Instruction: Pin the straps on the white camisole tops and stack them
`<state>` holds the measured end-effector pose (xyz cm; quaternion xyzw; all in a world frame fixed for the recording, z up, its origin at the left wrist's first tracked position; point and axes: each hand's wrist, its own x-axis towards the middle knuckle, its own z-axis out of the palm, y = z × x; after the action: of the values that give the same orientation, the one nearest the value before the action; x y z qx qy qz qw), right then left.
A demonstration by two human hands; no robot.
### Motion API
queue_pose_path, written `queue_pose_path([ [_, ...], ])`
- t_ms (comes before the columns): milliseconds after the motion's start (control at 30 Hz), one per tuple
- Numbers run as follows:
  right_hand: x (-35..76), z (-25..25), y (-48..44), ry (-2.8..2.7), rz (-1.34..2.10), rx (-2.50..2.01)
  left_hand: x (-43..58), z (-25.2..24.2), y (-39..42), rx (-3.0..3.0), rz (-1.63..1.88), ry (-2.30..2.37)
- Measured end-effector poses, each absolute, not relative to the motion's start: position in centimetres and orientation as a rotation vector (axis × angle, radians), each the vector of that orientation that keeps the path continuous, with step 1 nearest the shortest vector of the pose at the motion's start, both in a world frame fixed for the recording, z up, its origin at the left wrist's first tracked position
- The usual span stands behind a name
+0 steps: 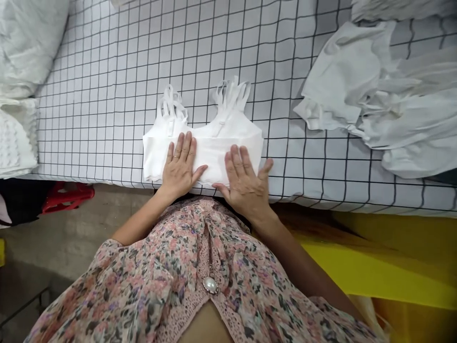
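White bras [210,157], apparently stacked, lie flat near the front edge of the checked table. Their thin straps bunch in loops at the far side, left and right. On the left half of the band rests my left hand [181,164], palm down with fingers stretched out and a ring on one finger. Flat on the right half lies my right hand [246,181], its fingers spread and one of them reaching past the fabric onto the cloth. Neither hand grips anything. The fabric under both palms is hidden.
A white garment pile [342,81] spreads over the table's right side. At the left stand a white bulging bundle [28,43] and folded white pieces [17,138]. Below the table are a red plastic object [67,196] and a yellow surface [374,271].
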<state>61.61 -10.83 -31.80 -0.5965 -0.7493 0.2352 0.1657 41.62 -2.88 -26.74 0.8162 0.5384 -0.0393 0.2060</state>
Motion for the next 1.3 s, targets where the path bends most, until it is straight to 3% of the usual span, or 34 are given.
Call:
queue_pose_path([
  [133, 63.4, -33.6, -12.3, -2.074, 0.466, -1.693, 40.6, -26.7, -3.9, 2.304, 0.036, 1.484],
  [267, 64.9, -35.3, -13.1, -1.875, 0.219, -1.591, 36.3, -23.7, -1.4, 2.137, 0.507, 1.711],
  [400, 65.9, -37.8, -11.4, -1.779, 0.099, -1.414, 28.7, -15.9, 7.1, 1.428, 1.293, 1.911],
  [533, 66.0, -38.6, -9.9, -1.746, 0.057, -1.334, 21.8, -6.9, 14.6, 0.744, 1.896, 1.64],
  [800, 65.8, -39.2, -9.8, -1.744, 0.004, -1.32, 17.1, -0.5, 20.4, 0.55, 2.091, 1.469],
  [933, 65.7, -38.5, -9.4, -1.714, -0.056, -1.262, 17.1, 0.8, 23.0, 0.809, 1.781, 1.874],
  [1033, 65.5, -36.0, -7.8, -1.714, -0.022, -1.184, 18.1, 0.7, 24.7, 0.966, 1.572, 2.017],
  [1167, 64.1, -31.0, -3.0, -1.736, 0.099, -0.982, 20.1, -1.0, 25.3, 0.701, 1.906, 1.558],
  [1300, 60.7, -27.4, 3.0, -1.728, 0.185, -0.755, 20.9, -2.8, 23.0, 0.521, 1.891, 1.526],
])
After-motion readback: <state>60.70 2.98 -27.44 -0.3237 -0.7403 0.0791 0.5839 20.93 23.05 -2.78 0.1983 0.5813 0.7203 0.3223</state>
